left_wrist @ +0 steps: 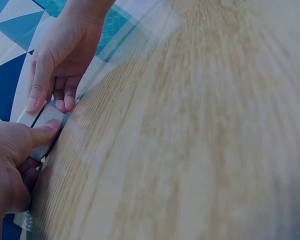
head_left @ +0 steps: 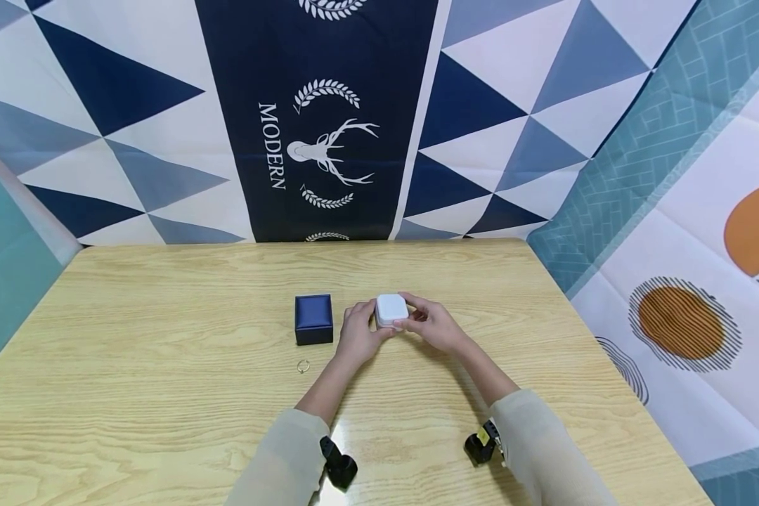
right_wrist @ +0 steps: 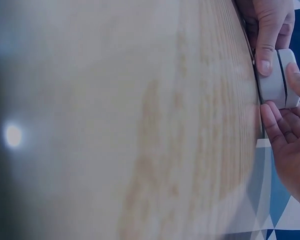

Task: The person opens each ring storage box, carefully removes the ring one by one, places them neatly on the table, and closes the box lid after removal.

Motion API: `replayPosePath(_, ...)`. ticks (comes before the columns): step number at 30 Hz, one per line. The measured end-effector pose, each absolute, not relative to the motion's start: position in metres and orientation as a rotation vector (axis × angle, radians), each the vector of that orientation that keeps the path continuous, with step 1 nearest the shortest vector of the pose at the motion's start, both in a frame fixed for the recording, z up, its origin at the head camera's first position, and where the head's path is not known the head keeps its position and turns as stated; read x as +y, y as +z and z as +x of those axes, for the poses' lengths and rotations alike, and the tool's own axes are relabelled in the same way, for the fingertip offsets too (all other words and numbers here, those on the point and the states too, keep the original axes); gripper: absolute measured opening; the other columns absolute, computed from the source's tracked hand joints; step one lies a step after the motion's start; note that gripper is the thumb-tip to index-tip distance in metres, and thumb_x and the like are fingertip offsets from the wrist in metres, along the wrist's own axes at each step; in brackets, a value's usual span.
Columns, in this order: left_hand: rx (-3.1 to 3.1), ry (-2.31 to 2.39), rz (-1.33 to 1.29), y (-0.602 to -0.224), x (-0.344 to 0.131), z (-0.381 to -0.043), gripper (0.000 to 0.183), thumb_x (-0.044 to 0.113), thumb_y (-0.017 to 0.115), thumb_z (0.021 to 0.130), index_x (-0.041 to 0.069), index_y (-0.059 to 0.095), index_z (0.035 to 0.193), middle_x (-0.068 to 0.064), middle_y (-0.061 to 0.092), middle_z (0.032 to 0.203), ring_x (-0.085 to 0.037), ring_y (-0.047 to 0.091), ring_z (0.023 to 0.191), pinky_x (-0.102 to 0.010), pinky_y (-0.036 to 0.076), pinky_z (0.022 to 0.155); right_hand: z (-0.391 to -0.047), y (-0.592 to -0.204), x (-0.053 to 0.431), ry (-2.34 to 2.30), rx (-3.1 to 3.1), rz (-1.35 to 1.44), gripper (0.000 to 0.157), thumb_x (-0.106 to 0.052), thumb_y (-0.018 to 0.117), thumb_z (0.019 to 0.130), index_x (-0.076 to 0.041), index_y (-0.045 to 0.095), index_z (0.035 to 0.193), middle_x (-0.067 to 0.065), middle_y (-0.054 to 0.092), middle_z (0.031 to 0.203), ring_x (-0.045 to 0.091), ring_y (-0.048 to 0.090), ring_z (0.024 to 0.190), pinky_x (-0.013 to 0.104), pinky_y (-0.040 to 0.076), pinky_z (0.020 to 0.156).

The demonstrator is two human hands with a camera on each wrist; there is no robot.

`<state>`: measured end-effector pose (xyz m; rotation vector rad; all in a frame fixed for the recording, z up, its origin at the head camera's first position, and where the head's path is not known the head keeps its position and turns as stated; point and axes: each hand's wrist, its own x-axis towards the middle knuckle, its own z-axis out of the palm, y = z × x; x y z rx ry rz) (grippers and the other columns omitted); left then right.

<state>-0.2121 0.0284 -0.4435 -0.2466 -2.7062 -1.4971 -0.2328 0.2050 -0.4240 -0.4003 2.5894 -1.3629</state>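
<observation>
A small white box (head_left: pixel 391 308) with rounded corners sits on the wooden table between both hands. Its dark seam between lid and base shows in the right wrist view, where the box (right_wrist: pixel 274 85) appears side-on. My left hand (head_left: pixel 358 339) grips the left side, its thumb (right_wrist: pixel 264 65) lying on the lower half. From the right, my right hand (head_left: pixel 438 326) pinches the upper half, with its thumb (right_wrist: pixel 299 80) just above the seam. Left of the hands stands a dark blue box (head_left: pixel 313 320). A thin ring (head_left: pixel 303 366) lies on the table in front of that box.
The light wooden table (head_left: pixel 164 393) reaches back to a patterned cloth backdrop (head_left: pixel 329 154). More patterned cloth (head_left: pixel 683 316) hangs along the right side. Black camera mounts (head_left: pixel 339 467) are strapped at both sleeves, low over the tabletop.
</observation>
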Motion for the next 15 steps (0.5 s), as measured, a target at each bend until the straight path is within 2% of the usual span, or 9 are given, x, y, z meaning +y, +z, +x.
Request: replayPosePath(15, -2.695, -1.482, -0.231, -0.4442, 0.0288, -0.2114, 0.069, 0.026, 0.076, 0.078, -0.003, 0.047, 0.134, -0.016, 0.054, 0.130, -0.032, 0.043, 0.123, -0.043, 0.038, 0.105, -0.2338, -0.4268, 0.2063, -1.402, 2.557, -0.435, 0.061, -0.021, 0.066, 0.087, -0.005, 0.041, 0.141, 0.016, 0.062, 0.102, 0.016, 0.053, 0.077, 0.022, 0.044, 0.059)
